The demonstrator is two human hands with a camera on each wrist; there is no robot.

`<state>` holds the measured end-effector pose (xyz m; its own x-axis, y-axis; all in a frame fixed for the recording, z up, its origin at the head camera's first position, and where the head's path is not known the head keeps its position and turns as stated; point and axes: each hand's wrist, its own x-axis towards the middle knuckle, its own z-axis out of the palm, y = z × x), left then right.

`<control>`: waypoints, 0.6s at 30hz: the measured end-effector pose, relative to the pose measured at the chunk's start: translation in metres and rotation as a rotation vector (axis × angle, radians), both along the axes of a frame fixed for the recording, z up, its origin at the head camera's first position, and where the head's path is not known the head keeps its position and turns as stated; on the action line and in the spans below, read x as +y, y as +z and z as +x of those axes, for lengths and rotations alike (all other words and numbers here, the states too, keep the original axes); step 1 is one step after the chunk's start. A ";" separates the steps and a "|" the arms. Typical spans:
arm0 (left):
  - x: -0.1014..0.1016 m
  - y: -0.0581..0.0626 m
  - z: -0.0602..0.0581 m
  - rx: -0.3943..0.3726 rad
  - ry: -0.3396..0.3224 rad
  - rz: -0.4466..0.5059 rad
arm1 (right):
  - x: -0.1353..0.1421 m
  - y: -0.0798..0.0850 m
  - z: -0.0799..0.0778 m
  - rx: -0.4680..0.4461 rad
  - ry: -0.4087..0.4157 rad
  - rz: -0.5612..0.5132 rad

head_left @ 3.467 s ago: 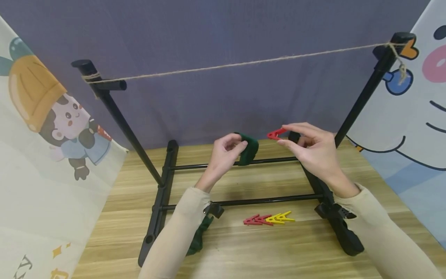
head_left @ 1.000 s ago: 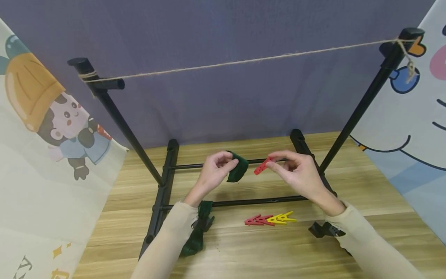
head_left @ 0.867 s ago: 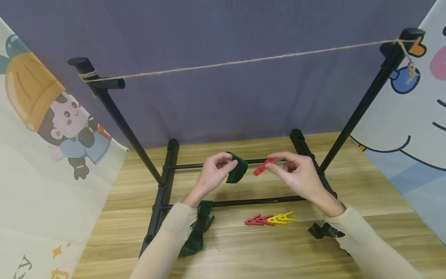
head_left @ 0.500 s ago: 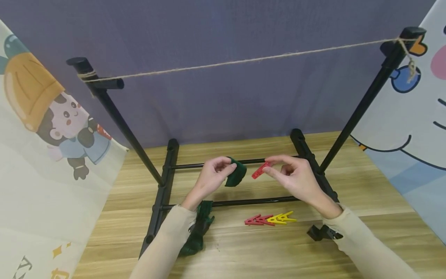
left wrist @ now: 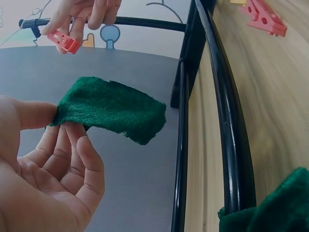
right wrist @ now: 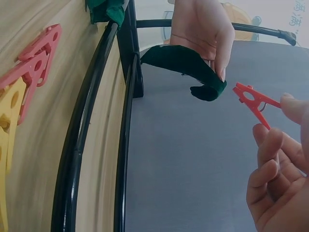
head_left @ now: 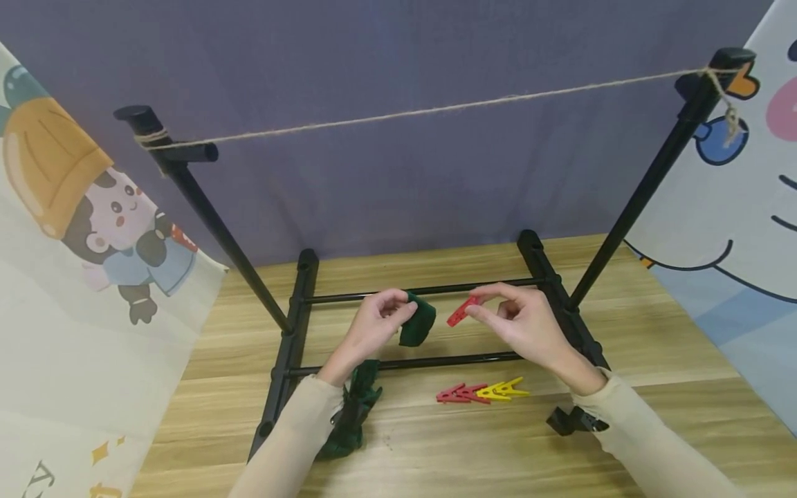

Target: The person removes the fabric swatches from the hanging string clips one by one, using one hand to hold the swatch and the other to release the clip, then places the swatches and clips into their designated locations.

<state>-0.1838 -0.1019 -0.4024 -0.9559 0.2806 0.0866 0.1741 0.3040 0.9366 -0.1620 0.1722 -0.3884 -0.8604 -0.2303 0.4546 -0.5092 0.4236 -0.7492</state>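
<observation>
My left hand (head_left: 373, 328) pinches a small dark green cloth (head_left: 418, 321) between thumb and fingers at one edge; in the left wrist view the cloth (left wrist: 113, 108) spreads sideways with a ragged end. To its right, my right hand (head_left: 523, 321) holds a red clothespin (head_left: 461, 312) by its two handle ends. In the right wrist view the clothespin (right wrist: 252, 100) points at the cloth, a short gap apart from it. Both hands are above the table, low between the posts of a black frame. A thin twine (head_left: 405, 113) runs across the frame's top, well above the hands.
Red clothespins (head_left: 459, 393) and yellow clothespins (head_left: 503, 389) lie in a row on the wooden table (head_left: 436, 449). More green cloth (head_left: 355, 415) lies by my left forearm. The black frame's left post (head_left: 224, 235), right post (head_left: 635, 200) and low crossbars (head_left: 454, 360) surround the hands.
Both hands have come down and slightly left, carrying the cloth and the red clothespin closer to the table. Earlier the clothespin pointed left; now its tip tilts downward.
</observation>
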 end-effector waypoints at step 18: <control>-0.006 -0.011 0.007 -0.020 0.002 -0.001 | -0.002 -0.011 0.003 -0.039 -0.018 0.047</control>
